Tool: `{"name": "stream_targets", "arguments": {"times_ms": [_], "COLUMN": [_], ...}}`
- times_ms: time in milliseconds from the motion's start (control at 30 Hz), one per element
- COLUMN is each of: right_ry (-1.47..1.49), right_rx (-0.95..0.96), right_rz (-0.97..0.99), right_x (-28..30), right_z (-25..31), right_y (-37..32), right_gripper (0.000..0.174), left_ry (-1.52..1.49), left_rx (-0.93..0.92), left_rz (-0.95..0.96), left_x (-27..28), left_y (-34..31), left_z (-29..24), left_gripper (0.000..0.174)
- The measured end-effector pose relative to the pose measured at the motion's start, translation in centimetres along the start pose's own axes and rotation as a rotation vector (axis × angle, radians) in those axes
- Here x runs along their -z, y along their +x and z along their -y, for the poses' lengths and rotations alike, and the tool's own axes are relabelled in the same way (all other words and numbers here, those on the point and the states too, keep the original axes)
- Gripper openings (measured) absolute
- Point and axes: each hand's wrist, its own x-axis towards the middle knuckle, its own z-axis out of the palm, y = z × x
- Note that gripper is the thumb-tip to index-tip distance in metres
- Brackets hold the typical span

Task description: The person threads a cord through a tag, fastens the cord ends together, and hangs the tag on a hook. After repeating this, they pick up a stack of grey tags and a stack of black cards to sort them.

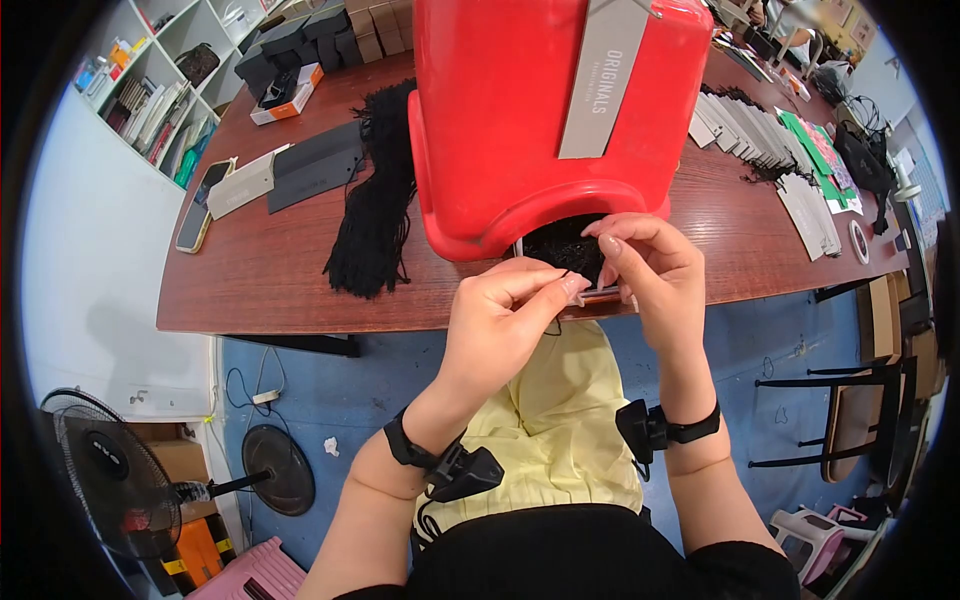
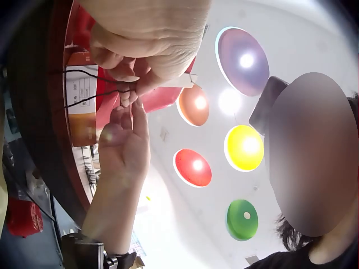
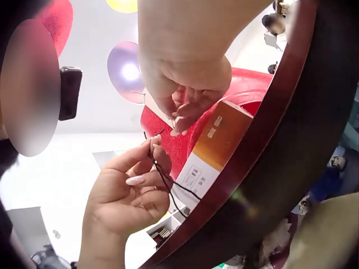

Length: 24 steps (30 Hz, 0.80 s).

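Thin black cord (image 3: 162, 171), two strands

White shelves (image 1: 172, 63) stand in the head view's upper left, a black fan (image 1: 108, 456) in its lower left. At right, a dark-legged chair (image 1: 850, 432) is on the blue floor (image 1: 340, 385). The left wrist view shows a yellow ceiling disc (image 2: 244, 148) right of centre.

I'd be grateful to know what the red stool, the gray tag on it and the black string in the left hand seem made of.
The red stool looks like molded plastic, smooth with a slight sheen and rounded edges. The gray tag seems to be matte card, being thin, flat and printed. The black string is probably dull cord, bending loosely; its fiber I can't tell.
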Motion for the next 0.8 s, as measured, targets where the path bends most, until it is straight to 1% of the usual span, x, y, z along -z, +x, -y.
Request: {"name": "stream_targets", "arguments": {"times_ms": [33, 67, 133, 400, 467, 567, 633, 700, 800], "right_ry": [0.027, 0.027, 0.012, -0.004, 0.015, 0.036, 0.060, 0.085, 0.103], "right_rx": [0.049, 0.049, 0.099, 0.121, 0.118, 0.095, 0.131, 0.117, 0.119], "right_rz": [0.006, 0.006, 0.002, 0.033, 0.044, 0.066, 0.100, 0.106, 0.128], "right_x": [-0.1, -0.1, -0.2, -0.5, -0.5, -0.5, -0.4, -0.3, -0.1], "right_z": [-0.2, -0.2, -0.3, -0.2, -0.2, -0.2, -0.5, -0.9, -0.5], "right_y": [-0.1, -0.1, -0.2, -0.6, -0.8, -1.0, -1.1, -1.2, -1.3], "right_gripper": [0.007, 0.007, 0.006, 0.006, 0.006, 0.007, 0.009, 0.010, 0.013], "left_ry": [-0.008, -0.016, -0.025, -0.068, -0.061, -0.114, -0.150, -0.186, -0.192], "left_rx": [0.027, 0.055, 0.055, 0.028, -0.009, 0.012, 0.018, 0.023, -0.016], "left_rz": [-0.005, -0.009, -0.018, -0.071, -0.092, -0.096, -0.087, -0.078, -0.074], "left_x": [0.0, 0.1, 0.0, -0.3, -0.3, -0.4, -0.3, -0.3, -0.3], "left_y": [0.0, 0.0, 0.0, -0.1, -0.1, -0.2, -0.2, -0.3, -0.5], "left_z": [-0.2, -0.2, -0.1, 0.0, 0.3, 0.3, 0.5, 0.5, 0.5], "left_gripper": [0.012, 0.011, 0.011, 0.011, 0.012, 0.013, 0.013, 0.014, 0.014]}}
